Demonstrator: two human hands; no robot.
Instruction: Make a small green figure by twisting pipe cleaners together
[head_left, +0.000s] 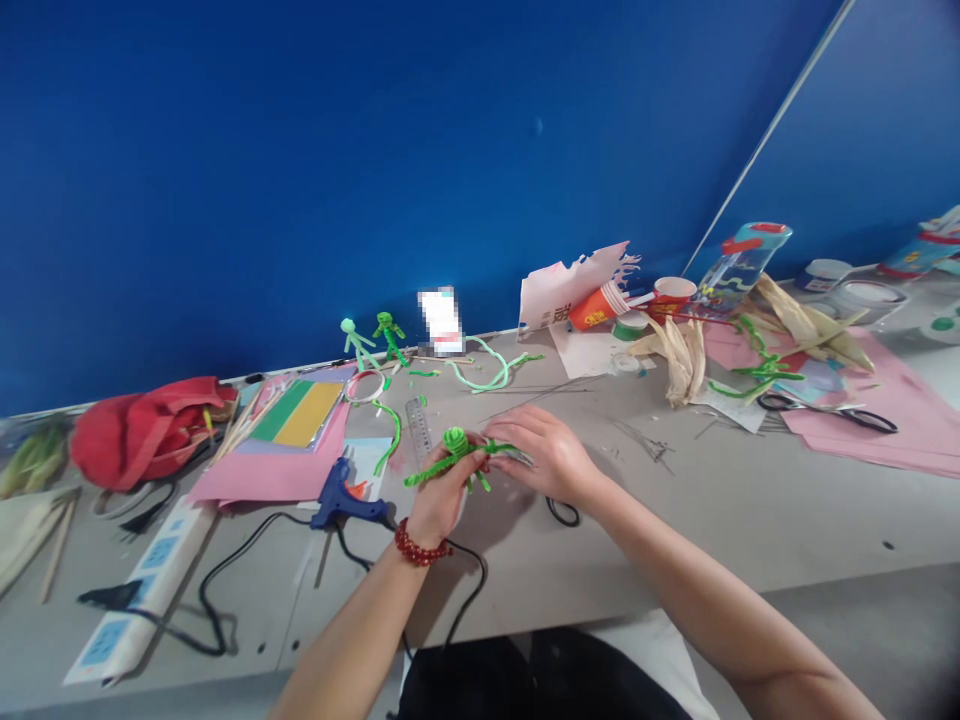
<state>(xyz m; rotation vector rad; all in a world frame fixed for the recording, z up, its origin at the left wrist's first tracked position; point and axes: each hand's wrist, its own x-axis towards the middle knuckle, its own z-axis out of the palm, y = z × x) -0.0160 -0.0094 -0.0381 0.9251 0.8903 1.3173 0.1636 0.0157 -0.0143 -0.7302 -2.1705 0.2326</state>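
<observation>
A bright green pipe-cleaner figure (454, 443) with a coiled round head is held in my left hand (444, 500), its fingers closed around the body. One fuzzy arm sticks out to the left, and short legs hang below. My right hand (551, 455) is closed on the figure's other arm, pinching it near the end. Part of that arm is hidden by the fingers. Below my right hand a black loop handle (562, 512) shows on the table; the rest of it is covered. A red bead bracelet (420, 545) circles my left wrist.
A blue glue gun (345, 497) with its cord lies left of my hands, near a white power strip (142, 590). Two finished-looking green figures (390, 337) lean at the wall. A metal ruler (418, 428), thin wires (649, 440) and black-handled scissors (829, 408) lie about.
</observation>
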